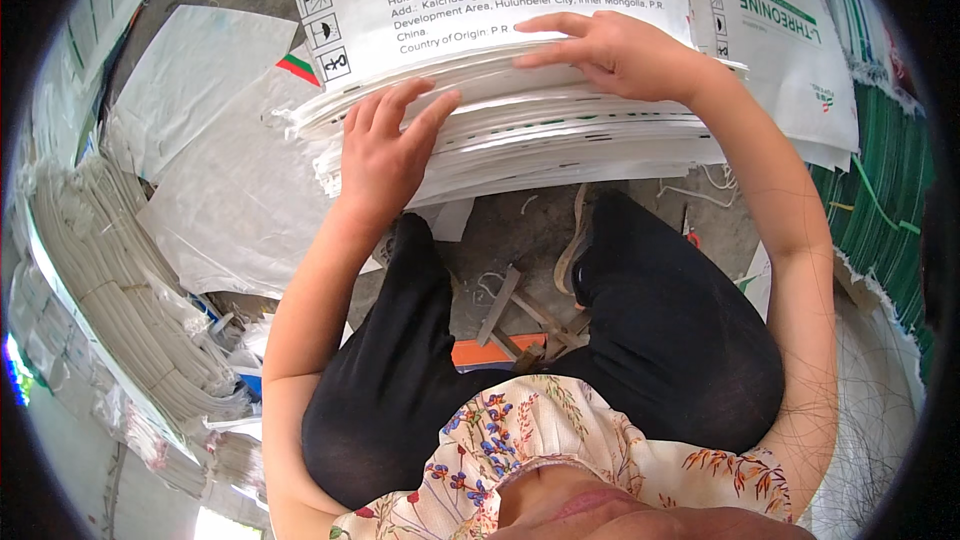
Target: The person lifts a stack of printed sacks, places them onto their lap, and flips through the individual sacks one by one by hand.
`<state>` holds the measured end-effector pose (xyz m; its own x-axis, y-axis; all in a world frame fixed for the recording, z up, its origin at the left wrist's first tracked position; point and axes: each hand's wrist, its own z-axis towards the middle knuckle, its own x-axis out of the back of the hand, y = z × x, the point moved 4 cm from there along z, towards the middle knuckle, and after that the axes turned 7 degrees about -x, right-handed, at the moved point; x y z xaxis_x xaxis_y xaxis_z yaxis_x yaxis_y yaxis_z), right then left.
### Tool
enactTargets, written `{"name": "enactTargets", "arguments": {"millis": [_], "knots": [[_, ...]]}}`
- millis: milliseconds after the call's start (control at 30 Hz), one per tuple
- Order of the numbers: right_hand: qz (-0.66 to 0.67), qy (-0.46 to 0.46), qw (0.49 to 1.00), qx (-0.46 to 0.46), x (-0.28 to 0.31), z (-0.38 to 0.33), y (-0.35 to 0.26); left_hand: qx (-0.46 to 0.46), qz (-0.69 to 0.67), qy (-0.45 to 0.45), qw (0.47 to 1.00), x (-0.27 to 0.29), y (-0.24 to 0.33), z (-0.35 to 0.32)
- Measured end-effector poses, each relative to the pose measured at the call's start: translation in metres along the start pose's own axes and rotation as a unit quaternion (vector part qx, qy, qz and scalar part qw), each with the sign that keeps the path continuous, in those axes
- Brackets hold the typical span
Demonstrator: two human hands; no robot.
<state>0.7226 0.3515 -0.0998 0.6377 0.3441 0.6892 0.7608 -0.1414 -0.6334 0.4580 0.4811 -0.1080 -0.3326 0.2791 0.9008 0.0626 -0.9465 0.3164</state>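
A thick pile of flat white woven sacks (520, 145) lies in front of me, its layered edges facing my knees. The top sack (440, 0) carries green and black print. My left hand (388, 145) is at the near left edge of the pile, fingers apart and slightly curved, the thumb pointing right. Over the near edge of the top sack reaches my right hand (620, 55), its fingers stretched out to the left and spread. I see nothing gripped in either hand. Whether the left fingertips press on the sacks cannot be made out.
Loose white sheets (220, 160) cover the floor on the left, beside a long stack of folded sacks (120, 290). Green sacks (880, 200) are piled at the right. Between my legs are a wooden frame (510, 310) and an orange piece (490, 350). Loose threads (705, 185) lie nearby.
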Motion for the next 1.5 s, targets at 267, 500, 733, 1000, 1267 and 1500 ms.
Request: {"name": "enactTargets", "arguments": {"millis": [267, 500, 733, 1000, 1267, 1500], "knots": [[-0.026, 0.029, 0.999, 0.001, -0.004, -0.005, 0.016, 0.029, 0.03, 0.023, 0.999, 0.003, -0.002, 0.007], [-0.038, 0.046, 0.998, 0.007, 0.002, -0.007, 0.009, 0.057, 0.033, 0.009, 0.998, 0.002, -0.006, 0.014], [-0.109, 0.039, 0.993, -0.023, 0.0, 0.001, -0.004, -0.008, -0.095, -0.051, 0.994, -0.008, 0.021, 0.006], [-0.155, -0.006, 0.982, -0.109, 0.028, 0.018, 0.007, 0.042, -0.125, -0.156, 0.979, -0.016, 0.021, -0.001], [-0.249, 0.214, 0.939, -0.104, 0.166, 0.086, 0.046, 0.047, -0.148, -0.129, 0.979, -0.015, 0.02, -0.003], [-0.398, 0.273, 0.868, -0.117, 0.248, 0.203, 0.123, 0.054, -0.153, -0.15, 0.975, -0.02, 0.018, -0.007]]}}
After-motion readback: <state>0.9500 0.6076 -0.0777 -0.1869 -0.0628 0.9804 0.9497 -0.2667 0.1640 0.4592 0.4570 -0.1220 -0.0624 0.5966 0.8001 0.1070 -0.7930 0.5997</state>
